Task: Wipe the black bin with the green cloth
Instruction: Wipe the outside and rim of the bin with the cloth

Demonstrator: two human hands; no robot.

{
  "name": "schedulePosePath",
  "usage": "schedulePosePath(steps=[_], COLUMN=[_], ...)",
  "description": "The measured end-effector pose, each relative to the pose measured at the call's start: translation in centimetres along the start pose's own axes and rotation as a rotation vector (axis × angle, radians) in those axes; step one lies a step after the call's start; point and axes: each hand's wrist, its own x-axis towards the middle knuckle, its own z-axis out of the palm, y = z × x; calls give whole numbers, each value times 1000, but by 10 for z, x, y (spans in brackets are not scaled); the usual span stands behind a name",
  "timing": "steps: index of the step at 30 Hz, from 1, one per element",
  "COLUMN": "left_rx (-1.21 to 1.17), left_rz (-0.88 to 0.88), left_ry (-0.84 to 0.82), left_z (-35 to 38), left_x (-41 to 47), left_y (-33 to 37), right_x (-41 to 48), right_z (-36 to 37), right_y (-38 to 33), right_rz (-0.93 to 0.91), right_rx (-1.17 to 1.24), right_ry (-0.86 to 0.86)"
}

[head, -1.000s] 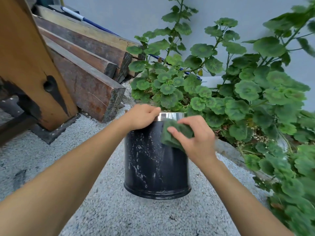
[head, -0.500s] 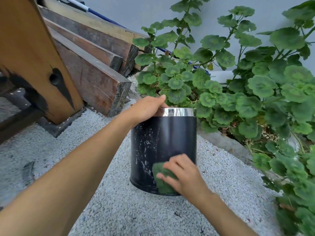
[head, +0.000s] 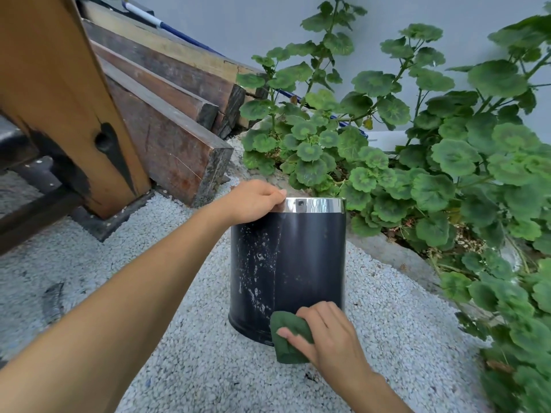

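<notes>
Right hand (head: 331, 338) presses green cloth (head: 287, 338) against black bin (head: 298, 263) base; left hand (head: 253, 201) grips rim.

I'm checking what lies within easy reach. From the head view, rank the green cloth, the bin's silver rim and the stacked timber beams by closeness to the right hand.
1. green cloth, under the right hand.
2. silver rim, atop the bin.
3. timber beams, far left, behind.

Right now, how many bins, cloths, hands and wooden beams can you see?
Black bin: 1
Green cloth: 1
Hands: 2, left hand on the rim, right hand holding the cloth
Stacked wooden beams: about 4, far ends hidden
Total: about 8
</notes>
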Motion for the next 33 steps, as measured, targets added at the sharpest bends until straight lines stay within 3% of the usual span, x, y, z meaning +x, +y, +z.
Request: schedulePosePath(steps=[8,13,18,21,27,33], left_rx=[-359,-367,-351,-289,-237,-330], left_rz=[-139,-165,-148,-131,-113,-115], left_ry=[8,-1,25,65,50,56], left_z=[2,3,3,4,6,7], left_x=[-1,-6,-5,-1,5,2], left_y=[-4,0,-1,-4,-9,-12], right_x=[128,186,161,112,0,68], right_z=[-45,-44,-25,-8,22,-9], right_y=[5,10,2,-10,-41,-34], right_rz=[193,199,223,234,27,68], right_rx=[135,59,27,30,-69,93], right_ry=[133,235,203,25,-228,-14])
